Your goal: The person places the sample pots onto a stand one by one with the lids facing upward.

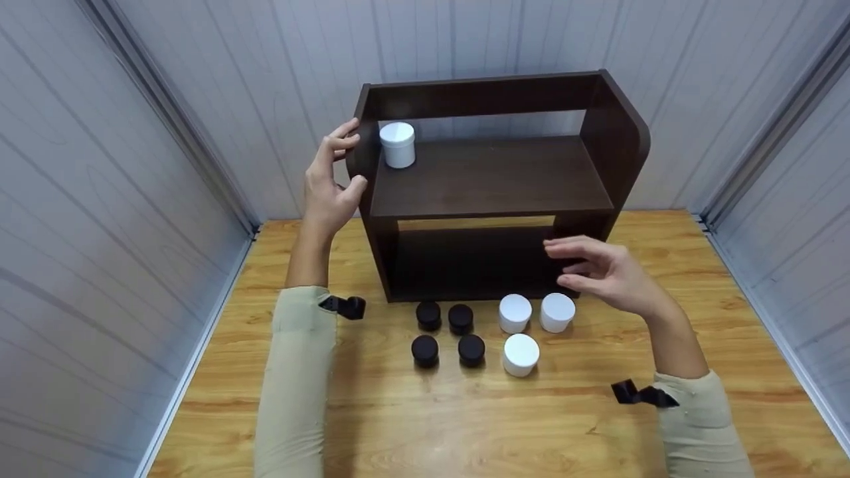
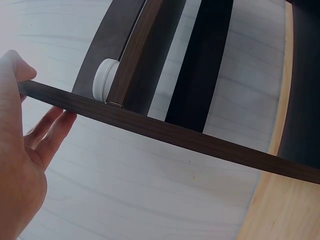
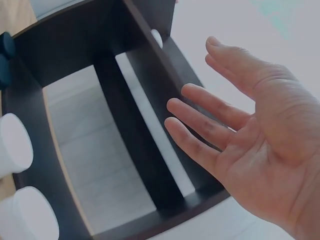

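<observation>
left hand (image 1: 330,182) grips the dark shelf (image 1: 495,176) left of centre, right hand (image 1: 614,275) sits right of centre, fingers loosely spread, holding nothing

The two-tier shelf unit (image 1: 491,214) stands on the tabletop (image 1: 564,425), with the back wall (image 1: 451,40) behind it. On its upper shelf (image 1: 495,174), at the left end, one jar (image 1: 399,147) stands just beside the left side panel (image 1: 368,149), where the left hand (image 1: 331,189) is. Before its left half are four jars (image 1: 428,315) in two rows; before its right half, three jars (image 1: 520,356), two nearer it, one farther out. The right hand (image 1: 601,273) is near its right front
</observation>
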`<state>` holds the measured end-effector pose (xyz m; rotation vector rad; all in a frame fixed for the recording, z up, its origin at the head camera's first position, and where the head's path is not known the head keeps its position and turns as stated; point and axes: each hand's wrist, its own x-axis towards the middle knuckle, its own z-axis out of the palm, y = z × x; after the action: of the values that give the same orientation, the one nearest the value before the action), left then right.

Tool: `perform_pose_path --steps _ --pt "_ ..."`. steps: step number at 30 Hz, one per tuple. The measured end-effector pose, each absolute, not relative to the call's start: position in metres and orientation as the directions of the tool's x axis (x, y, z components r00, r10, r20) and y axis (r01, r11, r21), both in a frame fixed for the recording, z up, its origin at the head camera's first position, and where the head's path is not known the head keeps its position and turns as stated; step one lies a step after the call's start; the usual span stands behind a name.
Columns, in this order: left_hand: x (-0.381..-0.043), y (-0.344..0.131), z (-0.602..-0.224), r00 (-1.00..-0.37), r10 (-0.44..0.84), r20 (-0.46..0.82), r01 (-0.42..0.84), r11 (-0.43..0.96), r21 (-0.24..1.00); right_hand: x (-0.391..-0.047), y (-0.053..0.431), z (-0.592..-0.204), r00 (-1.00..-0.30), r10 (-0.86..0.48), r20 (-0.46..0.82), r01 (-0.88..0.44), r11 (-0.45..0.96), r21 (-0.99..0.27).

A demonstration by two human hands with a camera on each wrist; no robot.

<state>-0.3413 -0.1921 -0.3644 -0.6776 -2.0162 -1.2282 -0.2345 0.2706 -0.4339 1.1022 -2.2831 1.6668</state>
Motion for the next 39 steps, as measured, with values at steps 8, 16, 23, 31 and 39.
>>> perform_pose_path --steps 8,16,23,31,39 --pt "-0.342 -0.193 -0.367 -0.640 0.078 0.764 0.720 0.409 0.561 -0.234 0.289 -0.460 -0.789 -0.428 0.442 -0.557 0.193 -0.808" --pt "-0.338 -0.198 -0.368 -0.656 0.066 0.752 0.700 0.427 0.573 -0.231 0.296 -0.480 -0.851 -0.353 0.390 -0.490 0.264 -0.831" --pt "-0.336 -0.202 -0.370 -0.653 0.056 0.755 0.702 0.420 0.576 -0.231 0.297 -0.501 -0.885 -0.257 0.389 -0.455 0.297 -0.839" --pt "-0.336 -0.201 -0.369 -0.643 0.064 0.763 0.710 0.425 0.562 -0.232 0.303 -0.527 -0.891 -0.239 0.386 -0.445 0.284 -0.849" --pt "-0.336 -0.199 -0.367 -0.651 0.067 0.757 0.704 0.427 0.568 -0.234 0.307 -0.548 -0.900 -0.250 0.358 -0.422 0.291 -0.859"
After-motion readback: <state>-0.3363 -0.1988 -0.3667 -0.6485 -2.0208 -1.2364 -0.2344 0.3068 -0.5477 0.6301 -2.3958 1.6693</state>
